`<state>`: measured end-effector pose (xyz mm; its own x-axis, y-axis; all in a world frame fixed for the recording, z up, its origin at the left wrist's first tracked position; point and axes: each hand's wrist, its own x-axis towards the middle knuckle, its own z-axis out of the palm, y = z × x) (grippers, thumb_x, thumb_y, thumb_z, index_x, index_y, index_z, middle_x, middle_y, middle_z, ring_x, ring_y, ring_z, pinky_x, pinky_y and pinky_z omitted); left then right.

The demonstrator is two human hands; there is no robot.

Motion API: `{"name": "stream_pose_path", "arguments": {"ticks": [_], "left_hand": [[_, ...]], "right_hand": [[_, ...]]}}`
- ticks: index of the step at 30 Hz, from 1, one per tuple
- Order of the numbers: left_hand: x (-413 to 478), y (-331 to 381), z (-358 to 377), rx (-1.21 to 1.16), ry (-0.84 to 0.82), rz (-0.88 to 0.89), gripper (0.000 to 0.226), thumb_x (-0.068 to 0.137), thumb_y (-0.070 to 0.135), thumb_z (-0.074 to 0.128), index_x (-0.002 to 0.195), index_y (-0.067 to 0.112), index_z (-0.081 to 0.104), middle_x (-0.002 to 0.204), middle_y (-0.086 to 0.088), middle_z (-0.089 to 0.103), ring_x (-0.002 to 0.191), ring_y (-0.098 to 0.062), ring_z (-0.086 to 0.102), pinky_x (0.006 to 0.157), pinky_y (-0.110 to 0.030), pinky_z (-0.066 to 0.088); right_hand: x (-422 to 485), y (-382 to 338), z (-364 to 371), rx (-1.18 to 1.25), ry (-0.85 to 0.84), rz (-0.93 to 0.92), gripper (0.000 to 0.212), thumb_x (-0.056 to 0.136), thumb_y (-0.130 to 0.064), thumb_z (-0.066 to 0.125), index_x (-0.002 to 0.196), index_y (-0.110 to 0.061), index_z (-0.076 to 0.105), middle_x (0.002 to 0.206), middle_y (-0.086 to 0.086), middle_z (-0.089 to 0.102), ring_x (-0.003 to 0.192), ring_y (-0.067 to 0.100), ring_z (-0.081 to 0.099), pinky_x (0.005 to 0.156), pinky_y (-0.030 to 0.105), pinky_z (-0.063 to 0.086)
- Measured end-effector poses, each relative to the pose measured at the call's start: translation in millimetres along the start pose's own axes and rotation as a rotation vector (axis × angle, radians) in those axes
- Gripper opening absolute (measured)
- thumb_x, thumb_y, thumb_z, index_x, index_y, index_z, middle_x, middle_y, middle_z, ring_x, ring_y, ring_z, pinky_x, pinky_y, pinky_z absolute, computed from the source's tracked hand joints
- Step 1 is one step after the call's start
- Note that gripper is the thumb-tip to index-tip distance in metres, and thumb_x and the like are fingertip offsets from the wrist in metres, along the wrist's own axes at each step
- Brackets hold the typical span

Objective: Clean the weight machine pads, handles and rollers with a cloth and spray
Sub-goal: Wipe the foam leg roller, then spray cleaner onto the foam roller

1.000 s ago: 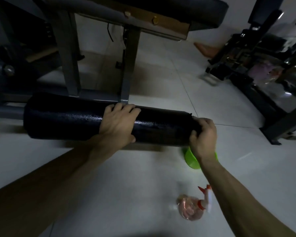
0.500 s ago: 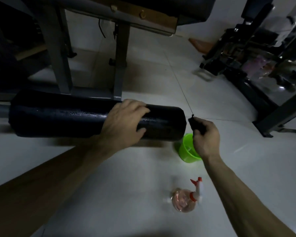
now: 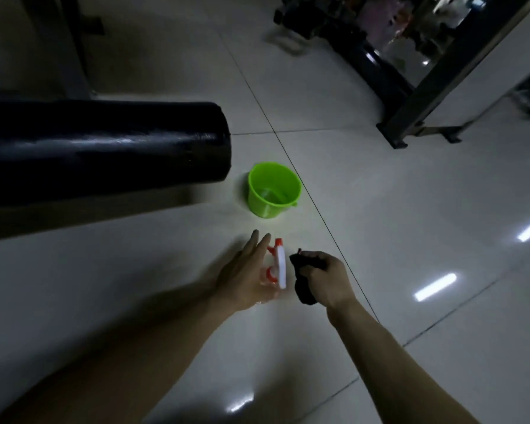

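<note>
While the right hand [image 3: 325,278] pinches a bunched black cloth [image 3: 303,284] in curled fingers, the left hand [image 3: 245,275] lies spread, fingers straight and together, with nothing in it.

Head view, the only one:
- Spray bottle [image 3: 278,269] sits between the two hands, just beside the left palm and just left of the cloth. White head and orange trigger show. The clear body is mostly hidden by the palm. Cannot tell whether the palm touches it yet.
- Roller [image 3: 104,151], black and glossy, lies well apart from both hands, beyond the left fingertips and off to the left.
- Green bucket [image 3: 273,188] stands on the tiled floor [image 3: 410,224], straight ahead of the left fingertips, near the roller's end.
- Dark machine frame [image 3: 441,75] stands far off beyond the right hand.

Judgement: the step in hand is fetching the spray, not wiping, since the cloth is held clear of every surface. The next move calls for the left fingers to curl round the bottle's neck, one finger finding the trigger. The bottle then needs lifting and aiming at the roller or the cloth. The cloth hand is ready as it is.
</note>
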<state>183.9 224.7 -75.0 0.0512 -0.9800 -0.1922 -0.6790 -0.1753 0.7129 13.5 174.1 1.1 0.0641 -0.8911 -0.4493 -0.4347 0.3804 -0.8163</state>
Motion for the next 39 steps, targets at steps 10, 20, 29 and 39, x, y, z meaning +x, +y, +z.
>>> {"name": "stream_pose_path", "arguments": {"ticks": [10, 20, 29, 39], "left_hand": [[-0.3, 7.3, -23.6, -0.008, 0.312, 0.154, 0.056, 0.096, 0.023, 0.066, 0.145, 0.003, 0.049, 0.131, -0.014, 0.063, 0.119, -0.031, 0.061, 0.102, -0.03, 0.044], [-116.3, 56.2, -194.5, -0.534, 0.541, 0.134, 0.015, 0.095, 0.06, 0.049, 0.101, 0.05, 0.059, 0.105, -0.002, 0.068, 0.094, -0.016, 0.066, 0.093, -0.035, 0.055], [-163.1, 4.4, -190.6, -0.12, 0.502, -0.204, 0.036, 0.086, 0.052, 0.065, 0.073, 0.023, 0.051, 0.072, 0.003, 0.06, 0.071, -0.017, 0.061, 0.072, -0.034, 0.056], [-209.5, -27.6, -220.1, -0.135, 0.689, -0.209, 0.037, 0.086, 0.055, 0.068, 0.07, 0.023, 0.057, 0.064, 0.008, 0.062, 0.06, -0.009, 0.06, 0.06, -0.034, 0.054]], "right_hand": [[-6.6, -46.9, 5.9, 0.081, 0.026, -0.198, 0.025, 0.095, 0.005, 0.055, 0.107, -0.008, 0.073, 0.06, 0.008, 0.06, 0.049, 0.026, 0.046, 0.051, 0.032, 0.036], [-75.1, -139.3, 78.6, 0.253, -0.021, -0.419, 0.033, 0.094, 0.007, 0.052, 0.108, -0.01, 0.075, 0.069, 0.014, 0.062, 0.051, 0.023, 0.049, 0.05, 0.031, 0.041], [-122.5, -174.9, 103.4, 0.24, -0.015, -0.551, 0.032, 0.093, 0.011, 0.053, 0.107, -0.012, 0.071, 0.087, 0.002, 0.072, 0.055, -0.002, 0.061, 0.052, 0.012, 0.048], [-145.5, -172.7, 149.5, 0.084, -0.082, -0.598, 0.026, 0.082, -0.014, 0.064, 0.101, -0.029, 0.074, 0.092, -0.001, 0.075, 0.088, 0.024, 0.073, 0.08, 0.038, 0.059]]}}
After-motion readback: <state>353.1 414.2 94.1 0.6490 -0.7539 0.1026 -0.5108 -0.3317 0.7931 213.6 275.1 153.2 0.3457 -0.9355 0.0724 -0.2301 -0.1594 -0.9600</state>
